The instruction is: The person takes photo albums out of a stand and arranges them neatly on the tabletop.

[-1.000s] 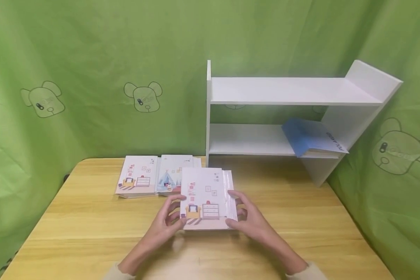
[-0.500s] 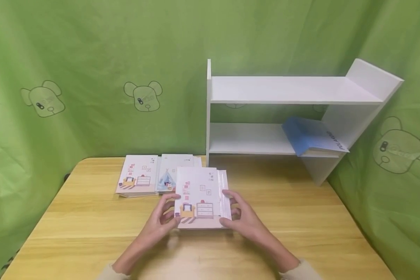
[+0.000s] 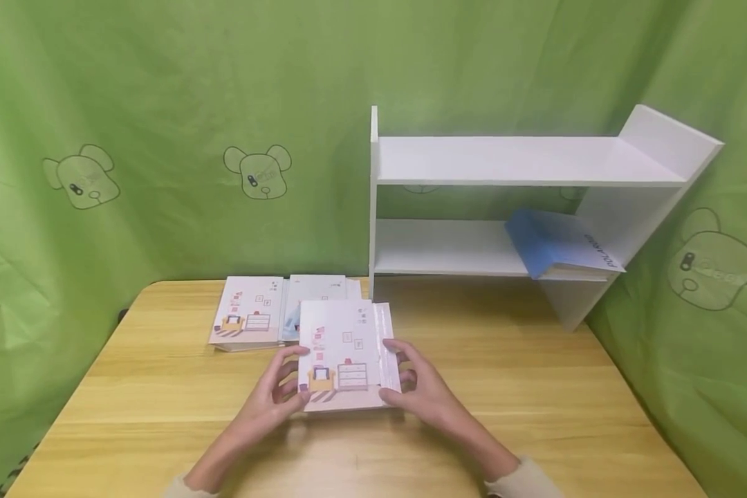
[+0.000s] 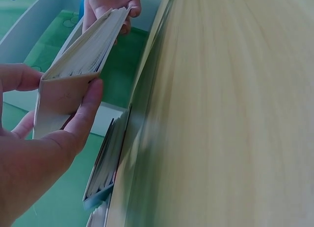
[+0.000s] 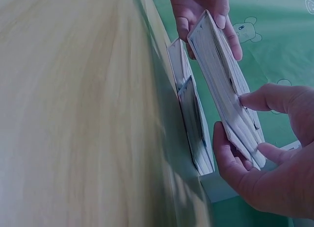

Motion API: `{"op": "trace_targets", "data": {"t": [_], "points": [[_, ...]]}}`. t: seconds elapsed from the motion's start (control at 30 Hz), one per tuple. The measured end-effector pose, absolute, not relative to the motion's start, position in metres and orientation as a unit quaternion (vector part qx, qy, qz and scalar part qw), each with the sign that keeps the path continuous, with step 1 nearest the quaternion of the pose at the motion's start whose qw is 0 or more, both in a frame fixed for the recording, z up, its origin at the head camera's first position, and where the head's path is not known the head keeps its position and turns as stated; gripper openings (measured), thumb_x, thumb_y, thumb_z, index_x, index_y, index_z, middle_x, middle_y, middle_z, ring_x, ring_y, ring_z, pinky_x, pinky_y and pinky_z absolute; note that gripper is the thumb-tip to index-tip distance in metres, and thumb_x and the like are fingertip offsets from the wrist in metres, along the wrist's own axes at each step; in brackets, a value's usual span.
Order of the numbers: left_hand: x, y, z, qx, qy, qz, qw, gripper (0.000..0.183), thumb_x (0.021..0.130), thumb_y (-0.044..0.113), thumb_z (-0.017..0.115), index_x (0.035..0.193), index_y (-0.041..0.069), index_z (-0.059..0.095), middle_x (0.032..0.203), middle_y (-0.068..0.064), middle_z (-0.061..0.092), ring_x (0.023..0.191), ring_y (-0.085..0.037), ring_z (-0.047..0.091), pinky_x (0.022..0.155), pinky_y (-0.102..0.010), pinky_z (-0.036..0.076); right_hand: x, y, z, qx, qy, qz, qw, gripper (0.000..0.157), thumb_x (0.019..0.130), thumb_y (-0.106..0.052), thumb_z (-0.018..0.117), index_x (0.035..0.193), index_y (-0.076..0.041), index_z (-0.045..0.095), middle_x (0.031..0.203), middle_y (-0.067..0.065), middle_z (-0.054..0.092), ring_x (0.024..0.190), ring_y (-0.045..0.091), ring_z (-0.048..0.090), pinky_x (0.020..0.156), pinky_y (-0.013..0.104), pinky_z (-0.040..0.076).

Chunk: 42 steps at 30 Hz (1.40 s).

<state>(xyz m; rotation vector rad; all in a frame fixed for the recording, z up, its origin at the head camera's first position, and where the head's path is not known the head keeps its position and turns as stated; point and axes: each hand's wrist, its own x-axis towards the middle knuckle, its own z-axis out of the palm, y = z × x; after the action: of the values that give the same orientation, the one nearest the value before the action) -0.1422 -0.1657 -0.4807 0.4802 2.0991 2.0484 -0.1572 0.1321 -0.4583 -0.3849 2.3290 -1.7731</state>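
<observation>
Both hands hold a thick white book (image 3: pixel 342 332) above the table, its cover printed with an armchair and a chest of drawers. My left hand (image 3: pixel 266 395) grips its left side, and the left wrist view shows fingers and thumb on the spine (image 4: pixel 61 97). At the opposite side my right hand (image 3: pixel 428 395) pinches the book, near the loose page edges (image 5: pixel 230 99). A shiny strip shows along the right of the cover. Behind lie a similar white book (image 3: pixel 247 304) and another with a blue tent (image 3: pixel 317 285), partly hidden by the held one.
A white two-tier shelf (image 3: pixel 529 162) stands at the back right of the wooden table (image 3: pixel 523 415). On its lower board, at the right end, leans a blue book (image 3: pixel 554 238) lettered POLAROID. Green curtain (image 3: pixel 180 83) with bear faces hangs behind and at the sides.
Both hands have carried the held book a little to the left, so it covers more of the tent book. Their grip looks the same, and the shelf and other books stay put.
</observation>
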Motion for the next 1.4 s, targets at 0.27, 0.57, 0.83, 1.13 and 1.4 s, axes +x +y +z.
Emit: {"op": "trace_targets", "data": {"t": [0.27,0.57,0.83,1.13,1.4], "points": [[-0.142,-0.173,-0.481,0.187,0.694,0.690,0.081,0.073,0.089,-0.007,0.068,0.150,0.008,0.032,0.140,-0.032,0.046,0.120,-0.045,0.059,0.094,-0.037,0.059,-0.157,0.127,-0.459,-0.131,0.779,-0.605,0.096,0.085,0.078,0.008,0.080,0.153,-0.006,0.041,0.124,0.022,0.050,0.093,0.028,0.067,0.074,0.029,0.062],[-0.141,-0.182,-0.477,0.163,0.697,0.693,0.086,0.074,0.088,-0.007,0.068,0.150,0.013,0.033,0.140,-0.027,0.048,0.119,-0.040,0.061,0.092,-0.040,0.060,-0.161,0.117,-0.460,-0.130,0.787,-0.597,0.087,0.084,0.077,0.005,0.081,0.152,-0.009,0.044,0.123,0.018,0.051,0.089,0.025,0.067,0.074,0.028,0.060],[-0.136,-0.192,-0.475,0.149,0.714,0.679,0.078,0.073,0.089,-0.005,0.069,0.150,0.014,0.034,0.143,-0.026,0.046,0.121,-0.043,0.058,0.093,-0.037,0.060,-0.159,0.105,-0.459,-0.131,0.774,-0.613,0.092,0.087,0.076,0.007,0.082,0.152,-0.008,0.044,0.124,0.019,0.051,0.090,0.026,0.065,0.069,0.027,0.060],[-0.133,-0.205,-0.475,0.147,0.723,0.671,0.072,0.073,0.090,-0.005,0.068,0.151,0.013,0.033,0.143,-0.028,0.045,0.121,-0.044,0.058,0.093,-0.037,0.060,-0.160,0.093,-0.460,-0.145,0.777,-0.606,0.088,0.085,0.076,0.007,0.081,0.151,-0.007,0.045,0.124,0.019,0.052,0.089,0.028,0.066,0.068,0.026,0.060],[-0.130,-0.215,-0.475,0.135,0.729,0.667,0.074,0.074,0.089,-0.007,0.067,0.152,0.012,0.032,0.145,-0.029,0.044,0.124,-0.047,0.055,0.095,-0.036,0.058,-0.159,0.084,-0.461,-0.153,0.779,-0.602,0.088,0.085,0.077,0.005,0.081,0.152,-0.007,0.043,0.125,0.019,0.052,0.089,0.027,0.066,0.066,0.026,0.060]]}}
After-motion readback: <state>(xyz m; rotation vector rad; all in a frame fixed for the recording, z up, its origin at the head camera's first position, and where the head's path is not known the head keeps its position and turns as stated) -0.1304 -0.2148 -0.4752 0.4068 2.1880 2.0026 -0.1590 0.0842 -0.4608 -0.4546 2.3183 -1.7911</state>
